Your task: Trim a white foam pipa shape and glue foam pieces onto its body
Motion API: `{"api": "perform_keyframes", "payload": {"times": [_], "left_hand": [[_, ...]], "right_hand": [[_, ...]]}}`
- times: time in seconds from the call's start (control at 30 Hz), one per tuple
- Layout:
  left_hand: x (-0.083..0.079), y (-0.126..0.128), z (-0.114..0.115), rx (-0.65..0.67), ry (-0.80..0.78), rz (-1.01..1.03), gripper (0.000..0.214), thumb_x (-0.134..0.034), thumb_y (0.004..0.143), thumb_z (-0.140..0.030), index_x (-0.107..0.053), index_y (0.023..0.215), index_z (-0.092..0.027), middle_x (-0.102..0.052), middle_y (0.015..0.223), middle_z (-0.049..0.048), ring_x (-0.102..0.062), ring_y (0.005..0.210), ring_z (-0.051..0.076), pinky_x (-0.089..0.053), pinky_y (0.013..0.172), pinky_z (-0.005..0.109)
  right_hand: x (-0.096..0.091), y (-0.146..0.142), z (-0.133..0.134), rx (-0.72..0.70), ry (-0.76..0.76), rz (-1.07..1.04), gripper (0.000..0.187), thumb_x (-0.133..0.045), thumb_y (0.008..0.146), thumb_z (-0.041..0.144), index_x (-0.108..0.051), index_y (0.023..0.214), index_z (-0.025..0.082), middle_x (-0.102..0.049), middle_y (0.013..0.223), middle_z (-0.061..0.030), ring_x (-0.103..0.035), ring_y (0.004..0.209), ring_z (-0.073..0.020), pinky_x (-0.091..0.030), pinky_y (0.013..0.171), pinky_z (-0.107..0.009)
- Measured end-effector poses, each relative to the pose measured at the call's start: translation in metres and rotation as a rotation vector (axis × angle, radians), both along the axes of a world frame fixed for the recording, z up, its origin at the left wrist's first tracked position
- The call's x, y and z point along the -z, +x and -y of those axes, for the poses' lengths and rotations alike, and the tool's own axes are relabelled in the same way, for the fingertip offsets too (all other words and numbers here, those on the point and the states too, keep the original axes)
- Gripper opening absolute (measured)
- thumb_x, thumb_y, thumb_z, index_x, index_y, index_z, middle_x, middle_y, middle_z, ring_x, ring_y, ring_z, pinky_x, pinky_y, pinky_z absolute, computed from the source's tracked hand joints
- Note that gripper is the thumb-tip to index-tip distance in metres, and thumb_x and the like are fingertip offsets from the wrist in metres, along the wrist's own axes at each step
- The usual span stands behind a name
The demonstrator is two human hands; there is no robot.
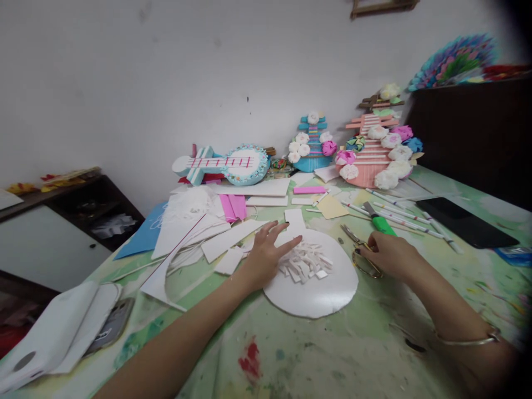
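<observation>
A round white foam board (316, 302) lies on the table with a heap of small cut white strips (305, 263) on it. My left hand (268, 252) rests at the left edge of this heap, fingers spread and holding nothing visible. A white rectangular piece (294, 220) sticks out beyond the far edge of the board. To the right of the board, my right hand (388, 252) has its fingers closed on the gold handles of a pair of scissors (355, 237), whose blades point away to the left. A green-handled utility knife (380, 220) lies just behind that hand.
White offcuts (233, 235) and pink pieces (233, 206) lie left of centre. Several marker pens (409, 215) and a black phone (465, 221) are at right. Decorated instrument models (233, 166) stand along the wall. A white case (62, 327) sits at the left edge.
</observation>
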State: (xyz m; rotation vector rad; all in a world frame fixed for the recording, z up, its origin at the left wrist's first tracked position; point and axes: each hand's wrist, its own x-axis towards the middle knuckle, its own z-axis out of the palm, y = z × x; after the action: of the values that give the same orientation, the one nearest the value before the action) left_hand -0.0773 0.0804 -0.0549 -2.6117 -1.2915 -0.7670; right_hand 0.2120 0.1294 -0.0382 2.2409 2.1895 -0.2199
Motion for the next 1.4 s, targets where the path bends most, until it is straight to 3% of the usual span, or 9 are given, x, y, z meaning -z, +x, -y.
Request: {"api": "perform_keyframes", "payload": {"times": [0.2,0.43,0.6,0.7,0.8,1.13,1.2,1.3,1.4], "left_hand": [[0.006,-0.003,-0.002,0.054,-0.023,-0.046,0.042,-0.045,0.075,0.000,-0.062,0.108,-0.020,-0.056,0.123,0.0098,-0.037,0.124,0.029,-0.033,0.097,0.052],[0.007,-0.007,-0.009,0.051,-0.153,0.255,0.047,-0.040,0.074,0.001,-0.059,0.113,-0.019,-0.065,0.111,0.0079,-0.051,0.112,0.022,-0.042,0.096,0.043],[-0.014,-0.038,-0.015,-0.135,-0.262,0.380,0.032,-0.043,0.075,-0.008,-0.067,0.094,-0.018,-0.066,0.107,0.0070,-0.059,0.100,0.019,-0.047,0.089,0.035],[-0.030,-0.065,-0.013,-0.314,-0.518,0.240,0.020,-0.056,0.071,-0.018,-0.067,0.088,-0.019,-0.068,0.092,0.0054,-0.063,0.083,0.018,-0.050,0.072,0.029],[-0.040,-0.083,-0.011,-0.454,-0.627,0.053,0.026,-0.070,0.059,-0.027,-0.067,0.083,-0.019,-0.067,0.087,0.0052,-0.061,0.078,0.020,-0.046,0.065,0.027],[-0.027,-0.071,-0.012,-0.376,-0.604,-0.086,0.008,-0.067,0.060,-0.025,-0.064,0.066,-0.019,-0.063,0.067,0.0001,-0.054,0.063,0.014,-0.032,0.054,0.023],[-0.026,-0.071,-0.010,-0.389,-0.609,-0.089,0.007,-0.066,0.060,-0.025,-0.062,0.059,-0.019,-0.061,0.061,0.0000,-0.051,0.058,0.013,-0.030,0.052,0.023],[-0.028,-0.071,-0.007,-0.417,-0.604,-0.075,0.011,-0.063,0.060,-0.026,-0.059,0.054,-0.018,-0.059,0.057,0.0008,-0.049,0.055,0.013,-0.029,0.050,0.024],[-0.032,-0.070,-0.008,-0.441,-0.594,-0.009,0.009,-0.057,0.064,-0.024,-0.058,0.057,-0.018,-0.061,0.060,0.0015,-0.052,0.056,0.014,-0.033,0.052,0.024]], "right_hand": [[-0.001,0.000,0.000,-0.007,0.008,-0.021,0.022,-0.051,0.080,0.040,-0.054,0.076,0.019,-0.060,0.077,-0.0084,-0.058,0.074,-0.0241,-0.035,0.054,-0.030],[-0.002,0.001,0.000,-0.018,0.003,-0.008,0.022,-0.051,0.080,0.040,-0.056,0.077,0.018,-0.061,0.076,-0.0088,-0.059,0.074,-0.0240,-0.036,0.054,-0.030],[-0.004,0.003,-0.001,0.025,-0.061,-0.016,0.018,-0.058,0.073,0.035,-0.060,0.080,0.018,-0.063,0.080,-0.0111,-0.059,0.076,-0.0255,-0.034,0.054,-0.029],[-0.007,0.004,-0.001,0.037,-0.099,-0.020,0.017,-0.058,0.072,0.034,-0.062,0.072,0.018,-0.062,0.073,-0.0122,-0.059,0.071,-0.0253,-0.033,0.053,-0.030],[-0.008,0.004,-0.001,0.030,-0.114,-0.031,0.016,-0.058,0.071,0.033,-0.062,0.066,0.018,-0.061,0.068,-0.0113,-0.059,0.070,-0.0243,-0.034,0.054,-0.030],[-0.009,-0.006,0.003,0.020,-0.118,0.004,0.038,-0.050,0.071,0.049,-0.051,0.047,0.019,-0.059,0.064,-0.0117,-0.057,0.064,-0.0247,-0.037,0.052,-0.032],[-0.006,-0.002,0.001,0.025,-0.096,-0.015,0.036,-0.049,0.072,0.049,-0.054,0.052,0.019,-0.060,0.065,-0.0116,-0.057,0.065,-0.0256,-0.037,0.052,-0.033],[0.000,0.008,-0.005,0.058,-0.004,-0.123,0.029,-0.052,0.072,0.047,-0.060,0.076,0.019,-0.063,0.072,-0.0102,-0.058,0.068,-0.0254,-0.037,0.054,-0.032],[0.001,0.015,-0.009,0.094,0.096,-0.238,0.034,-0.055,0.072,0.046,-0.058,0.091,0.018,-0.063,0.072,-0.0086,-0.059,0.069,-0.0246,-0.037,0.055,-0.030]]}}
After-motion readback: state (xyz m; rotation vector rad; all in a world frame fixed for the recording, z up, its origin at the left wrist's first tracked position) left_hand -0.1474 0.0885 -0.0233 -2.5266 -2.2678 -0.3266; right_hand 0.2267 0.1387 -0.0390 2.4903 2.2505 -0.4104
